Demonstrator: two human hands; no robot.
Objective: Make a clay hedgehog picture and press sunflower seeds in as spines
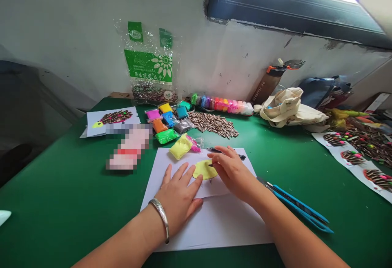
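My left hand [179, 200] lies flat on a white paper sheet [214, 225], with a silver bangle [161, 219] on its wrist. Just right of its fingertips is a flat yellow clay shape [204, 170]. My right hand [232, 173] curls over that shape's right edge, pinching a small dark tool [210, 164] whose tip reaches the clay. A black pen [228, 152] lies on the paper behind my right hand. A yellow clay packet [180, 146] and a pink packet [194, 144] rest at the paper's far edge.
Several coloured clay packets [162, 123] and a pile of sunflower seeds [212, 124] lie on the green table [55, 202]. Blue-handled scissors [298, 211] lie to the right. Seed-decorated paper pictures [352, 157] lie farther right, and a cloth bag [283, 106] stands by the wall.
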